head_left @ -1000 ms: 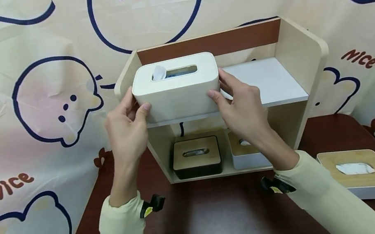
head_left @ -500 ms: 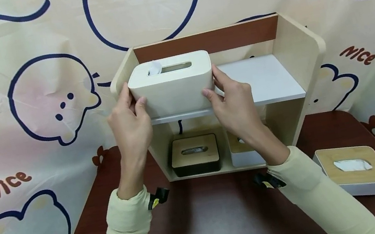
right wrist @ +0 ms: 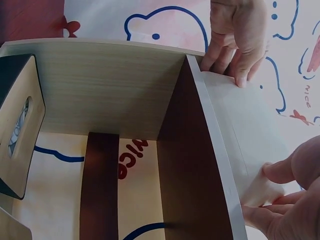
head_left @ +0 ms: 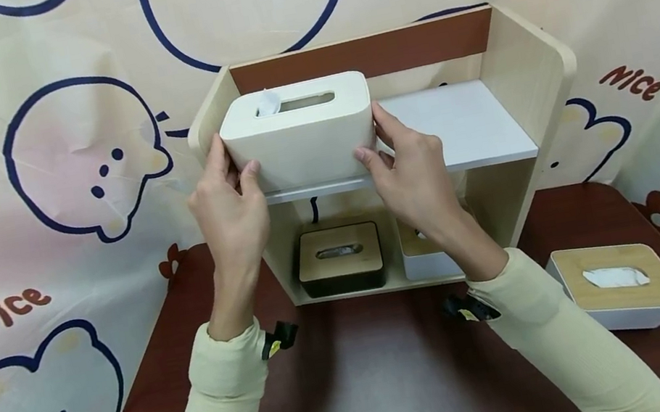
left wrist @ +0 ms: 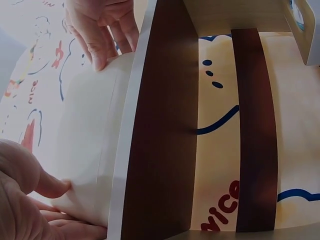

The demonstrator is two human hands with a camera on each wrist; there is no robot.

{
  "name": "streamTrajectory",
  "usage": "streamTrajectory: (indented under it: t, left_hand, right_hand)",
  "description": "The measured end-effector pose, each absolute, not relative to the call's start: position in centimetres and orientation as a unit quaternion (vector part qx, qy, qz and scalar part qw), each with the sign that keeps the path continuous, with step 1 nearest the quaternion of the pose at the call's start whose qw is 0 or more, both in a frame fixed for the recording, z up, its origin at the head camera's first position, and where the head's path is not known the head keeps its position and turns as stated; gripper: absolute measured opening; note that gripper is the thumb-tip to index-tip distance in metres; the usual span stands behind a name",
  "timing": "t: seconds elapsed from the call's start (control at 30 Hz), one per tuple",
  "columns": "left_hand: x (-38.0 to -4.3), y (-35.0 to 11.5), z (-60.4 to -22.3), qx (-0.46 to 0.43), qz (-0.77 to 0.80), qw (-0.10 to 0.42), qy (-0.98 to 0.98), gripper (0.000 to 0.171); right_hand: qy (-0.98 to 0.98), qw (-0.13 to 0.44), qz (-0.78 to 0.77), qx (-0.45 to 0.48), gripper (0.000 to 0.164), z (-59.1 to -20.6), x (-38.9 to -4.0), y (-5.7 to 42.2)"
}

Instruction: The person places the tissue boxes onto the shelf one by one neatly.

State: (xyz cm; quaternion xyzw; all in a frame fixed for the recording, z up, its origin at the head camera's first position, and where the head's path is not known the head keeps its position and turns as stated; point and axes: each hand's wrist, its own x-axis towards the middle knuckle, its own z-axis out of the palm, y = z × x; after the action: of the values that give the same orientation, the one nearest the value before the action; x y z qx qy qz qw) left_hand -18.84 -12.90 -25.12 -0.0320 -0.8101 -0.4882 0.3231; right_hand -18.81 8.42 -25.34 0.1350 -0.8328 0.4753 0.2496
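Observation:
A white tissue box with a slot in its top and a bit of tissue showing sits at the left of the upper shelf, its front face close to the shelf's front edge. My left hand grips its left end, thumb on the front face and fingers round the side. At the other end my right hand holds it the same way. Both wrist views show the box between the two hands, right beside the shelf board's edge. The box's back is hidden.
Below, the shelf unit holds a black tissue box with a wooden lid and a white one with a wooden lid, partly behind my right forearm. Another wooden-lidded white box stands on the dark table at the right.
The box has shifted slightly left and back on the upper shelf, both hands keeping hold of it. The head view has tilted a little downward.

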Motion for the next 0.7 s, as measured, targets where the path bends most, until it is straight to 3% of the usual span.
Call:
streamTrajectory:
  t: [0.43, 0.7]
  left_hand:
    - [-18.8, -13.2, -25.9, -0.052, -0.486, 0.327, -0.809, 0.066]
    - [-15.5, -14.0, -28.4, -0.108, -0.473, 0.363, -0.796, 0.071]
  right_hand:
    - [-0.833, 0.242, 0.476, 0.145, 0.072, -25.6, -18.9, 8.7]
    - [-0.822, 0.236, 0.494, 0.153, 0.073, -27.2, -16.6, 10.5]
